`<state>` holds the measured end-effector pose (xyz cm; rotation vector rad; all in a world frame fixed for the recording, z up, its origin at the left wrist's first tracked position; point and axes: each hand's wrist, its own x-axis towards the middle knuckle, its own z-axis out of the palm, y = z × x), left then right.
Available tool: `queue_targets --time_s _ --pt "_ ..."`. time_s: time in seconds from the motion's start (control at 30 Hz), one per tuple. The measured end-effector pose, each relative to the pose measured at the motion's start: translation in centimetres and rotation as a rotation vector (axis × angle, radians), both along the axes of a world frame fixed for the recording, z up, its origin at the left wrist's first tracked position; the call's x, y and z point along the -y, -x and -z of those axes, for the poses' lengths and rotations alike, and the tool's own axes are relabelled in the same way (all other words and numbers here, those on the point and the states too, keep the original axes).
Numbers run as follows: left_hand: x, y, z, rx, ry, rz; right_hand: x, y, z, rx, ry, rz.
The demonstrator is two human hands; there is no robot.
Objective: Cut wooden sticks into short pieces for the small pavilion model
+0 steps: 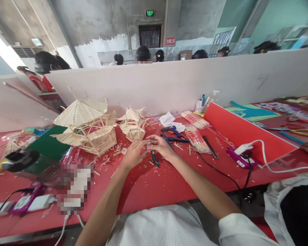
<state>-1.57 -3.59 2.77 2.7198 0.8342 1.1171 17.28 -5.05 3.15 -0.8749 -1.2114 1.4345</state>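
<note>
My left hand and my right hand meet over the middle of the red table. Both have their fingers bent together around something small and pale, mostly hidden by the fingertips. Just under them lies a pair of pliers with teal handles, its head covered by the hands. Behind my left hand stands a small pavilion model of thin wooden sticks. Farther left is a larger stick pavilion with tiered, sloping roofs. A blue hot glue gun rests beyond my right hand.
Packs of wooden sticks and crumpled tissue lie right of centre. A red board leans near a purple power strip. At left are a dark bottle and another power strip. A white partition runs behind.
</note>
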Motion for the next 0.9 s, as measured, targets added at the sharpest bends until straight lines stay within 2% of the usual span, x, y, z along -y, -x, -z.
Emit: queue_targets --time_s 0.9 --pt "0.02 -0.12 -0.14 0.004 0.009 0.002 -0.14 -0.14 0.43 -0.002 -0.002 -0.047"
